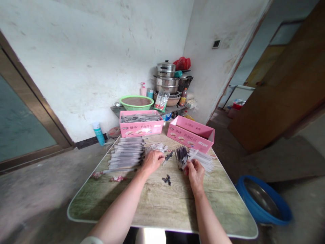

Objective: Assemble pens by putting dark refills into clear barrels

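Note:
My left hand (pixel 153 161) is closed in a pinch. At its fingertips is a slim dark pen piece (pixel 168 156); whether the fingers grip it or it lies beside them is hard to tell. My right hand (pixel 196 172) pinches a whitish, see-through pen barrel (pixel 191 158), tilted over a bundle of dark-tipped pen parts (pixel 180 155). More pale barrels (pixel 204 162) lie just right of that bundle. Left of my left hand, a wide row of pens (pixel 127 152) lies side by side. A heap of small clear pieces (pixel 156 147) sits behind it. Several black caps (pixel 167 180) lie between my forearms.
A pink box (pixel 141 129) full of pens stands at the table's back left, another pink box (pixel 189 137) at the back right. Behind are a green basin (pixel 136 107) and stacked pots (pixel 166 81). A blue tub (pixel 281 217) stands on the floor right of the table (pixel 162 210).

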Demonstrator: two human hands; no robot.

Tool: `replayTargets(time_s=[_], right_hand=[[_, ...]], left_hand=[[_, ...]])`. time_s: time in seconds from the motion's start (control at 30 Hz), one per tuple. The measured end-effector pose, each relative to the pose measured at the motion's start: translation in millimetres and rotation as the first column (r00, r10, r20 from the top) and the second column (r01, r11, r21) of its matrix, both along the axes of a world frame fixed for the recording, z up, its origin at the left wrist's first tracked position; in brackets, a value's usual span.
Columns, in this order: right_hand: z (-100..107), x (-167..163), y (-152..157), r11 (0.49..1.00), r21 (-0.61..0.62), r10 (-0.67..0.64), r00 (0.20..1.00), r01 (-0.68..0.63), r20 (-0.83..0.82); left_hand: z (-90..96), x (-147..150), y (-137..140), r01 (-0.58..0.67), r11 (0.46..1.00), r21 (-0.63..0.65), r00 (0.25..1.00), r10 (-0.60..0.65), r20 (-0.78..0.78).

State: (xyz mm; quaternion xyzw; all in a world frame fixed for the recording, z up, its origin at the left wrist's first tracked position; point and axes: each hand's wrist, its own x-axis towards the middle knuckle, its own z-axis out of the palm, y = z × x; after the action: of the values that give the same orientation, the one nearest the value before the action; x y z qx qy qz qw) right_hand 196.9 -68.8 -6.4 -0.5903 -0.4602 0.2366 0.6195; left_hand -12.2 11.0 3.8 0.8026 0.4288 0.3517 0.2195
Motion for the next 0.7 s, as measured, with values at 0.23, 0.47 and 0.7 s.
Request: replayTargets(time_s=[0.23,0.47,0.7], right_hand=[[-3,0,3,1.0,-0.013,0.021,1.0,-0.021,-0.009],[-9,-1,6,0.999,0.019,0.052,0.987,-0.05,-0.15],[-1,9,9,0.993,0.115,0.085,0.809,-0.022,-0.582]], left_hand=[[-7.9,19,-9,-0.085,0.995,-0.053,0.978,0.073,-0.198],[-8.4,24,-12,-0.14,0.989,-0.04,0.966,0.128,-0.225],[-2.1,6,0,-0.039,0.995,-0.092,0.999,0.036,-0.035]])
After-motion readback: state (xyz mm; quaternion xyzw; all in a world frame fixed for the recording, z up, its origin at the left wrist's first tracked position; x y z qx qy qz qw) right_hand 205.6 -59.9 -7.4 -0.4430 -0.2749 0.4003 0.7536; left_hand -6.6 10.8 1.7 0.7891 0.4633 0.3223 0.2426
